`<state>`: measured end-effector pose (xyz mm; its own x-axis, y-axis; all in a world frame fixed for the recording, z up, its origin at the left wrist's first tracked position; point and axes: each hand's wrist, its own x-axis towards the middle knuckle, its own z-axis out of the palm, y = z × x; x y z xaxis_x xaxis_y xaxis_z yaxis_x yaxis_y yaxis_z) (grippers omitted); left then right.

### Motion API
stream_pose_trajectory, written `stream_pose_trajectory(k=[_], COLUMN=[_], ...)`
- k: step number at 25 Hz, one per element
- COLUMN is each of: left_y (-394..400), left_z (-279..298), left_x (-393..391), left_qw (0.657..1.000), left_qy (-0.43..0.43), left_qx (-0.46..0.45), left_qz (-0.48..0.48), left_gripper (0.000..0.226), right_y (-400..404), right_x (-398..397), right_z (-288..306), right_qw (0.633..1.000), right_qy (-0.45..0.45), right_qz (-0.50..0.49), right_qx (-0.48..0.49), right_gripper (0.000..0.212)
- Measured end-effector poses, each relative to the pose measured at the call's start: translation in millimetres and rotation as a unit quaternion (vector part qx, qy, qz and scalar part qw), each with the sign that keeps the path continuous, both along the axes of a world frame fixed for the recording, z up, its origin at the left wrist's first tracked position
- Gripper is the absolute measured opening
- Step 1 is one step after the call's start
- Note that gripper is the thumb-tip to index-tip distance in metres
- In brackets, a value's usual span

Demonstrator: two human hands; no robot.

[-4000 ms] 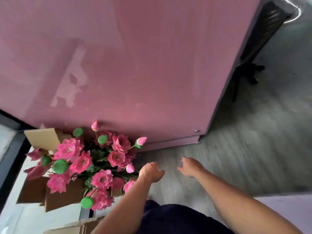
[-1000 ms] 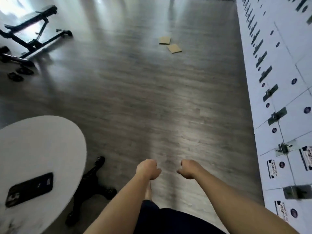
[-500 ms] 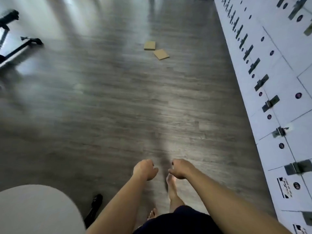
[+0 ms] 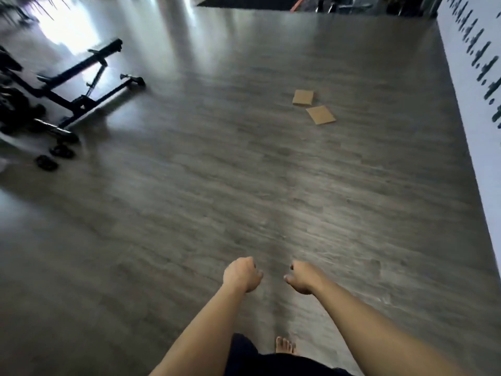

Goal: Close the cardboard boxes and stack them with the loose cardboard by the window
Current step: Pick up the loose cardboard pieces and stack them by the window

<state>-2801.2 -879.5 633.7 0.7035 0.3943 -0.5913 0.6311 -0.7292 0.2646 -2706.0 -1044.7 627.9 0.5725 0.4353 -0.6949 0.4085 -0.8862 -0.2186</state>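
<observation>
Two bare hands hang out in front of the person, low over the floor [image 4: 168,213], and neither one holds anything. The left hand [image 4: 242,274] is curled up into a loose fist with its back turned up. The right hand [image 4: 303,276] is just beside it, with a small gap between them, and its fingers are curled in too, with the thumb tip poking toward the left hand. Below the hands, close to the person's body, one bare foot [image 4: 285,344] stands on the gray wood floor, next to some dark clothing. Far ahead of the right hand and a bit to its right lie two flat pieces of brown cardboard. The nearer cardboard piece [image 4: 320,114] lies turned at a slant. The farther cardboard piece [image 4: 303,97] sits just past it, very close, and I cannot tell if their corners touch. Well off to the left of the left hand, and far ahead of it, stands a black metal workout bench [image 4: 81,96] with small black weight plates [image 4: 54,156] on the floor by it. Along the right side, past the right hand, runs a white wall of lockers [image 4: 479,109] with dark marks. It is blurry.
</observation>
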Motion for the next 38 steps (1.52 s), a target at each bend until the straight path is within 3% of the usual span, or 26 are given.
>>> stream_pose_trajectory(k=[6,14,18,22,28,31,38], left_y=[79,226,238,239,276,296,378], left_z=[-28,-13,-12,-15,0,10,-10], left_x=[95,303,410,514,674,738,852], left_qw=[0.999,0.999,0.997,0.994,0.998,0.999,0.997], left_qy=[0.024,0.004,0.01,0.006,-0.004,-0.029,0.025], left_qx=[-0.035,-0.017,-0.046,-0.059,-0.026,-0.036,-0.036], left_qz=[0.02,-0.032,-0.063,-0.097,-0.053,-0.028,-0.065], left_gripper=[0.035,0.037,0.022,0.029,0.029,0.028,0.019], right_y=[94,203,225,227,248,270,354], right_x=[109,288,359,455,650,725,839], right_z=[-19,8,6,-9,4,10,-14], right_qw=[0.999,0.995,0.99,0.984,0.987,0.989,0.989], right_qy=[0.02,-0.017,0.007,0.027,-0.015,-0.024,0.012], right_qz=[0.025,-0.1,-0.144,-0.174,-0.158,-0.145,-0.145], right_qx=[-0.04,-0.015,0.003,-0.003,0.002,0.002,-0.007], right_gripper=[0.049,0.054,0.051,0.045,0.053,0.052,0.054])
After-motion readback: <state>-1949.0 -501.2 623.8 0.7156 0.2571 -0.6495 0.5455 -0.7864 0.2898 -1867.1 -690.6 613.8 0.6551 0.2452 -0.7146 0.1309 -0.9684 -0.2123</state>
